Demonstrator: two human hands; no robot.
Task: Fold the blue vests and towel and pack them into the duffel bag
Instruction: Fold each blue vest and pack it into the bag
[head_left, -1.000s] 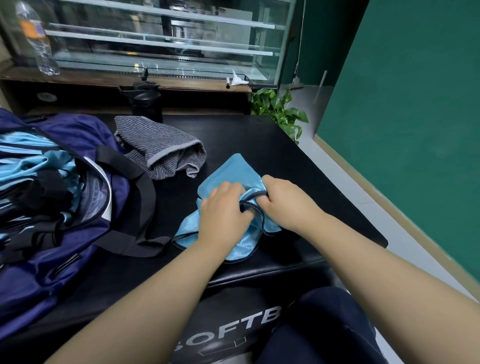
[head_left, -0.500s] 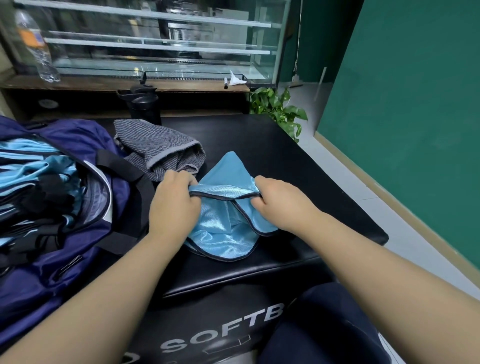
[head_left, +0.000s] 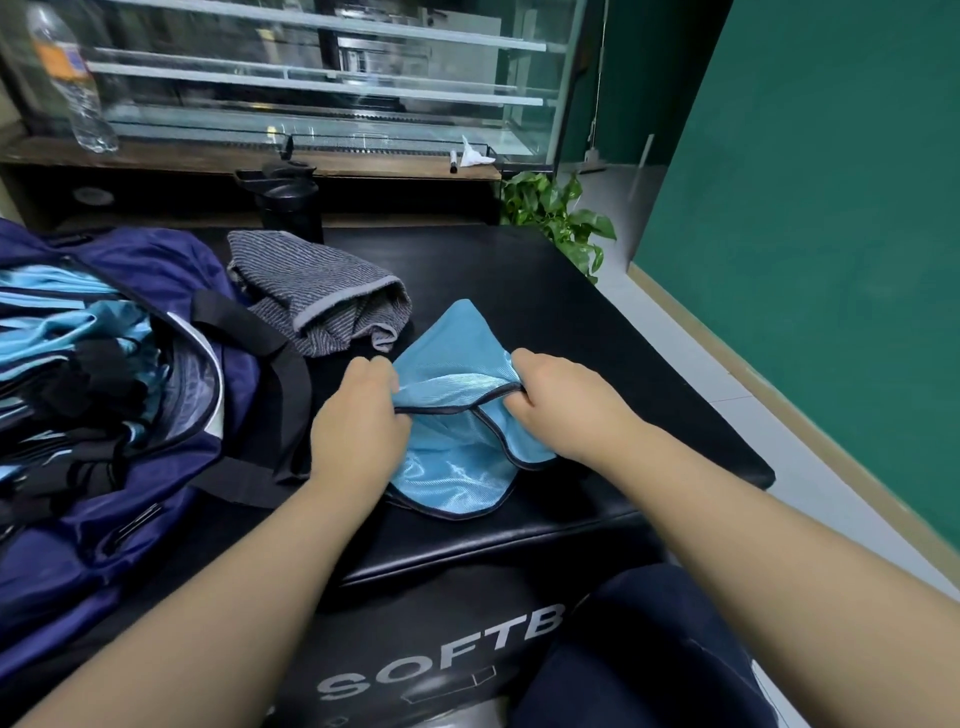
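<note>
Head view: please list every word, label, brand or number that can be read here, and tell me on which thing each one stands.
"SOFTB": white capitals on the front face of the black padded box; the word is cut off at the right by the person's knee.
Orange label on the clear plastic bottle: too blurred to read.
Duffel bag, blue vest, grey towel: no readable text.

Duffel bag (head_left: 156, 467) cut off at left edge; contents partly hidden.
</note>
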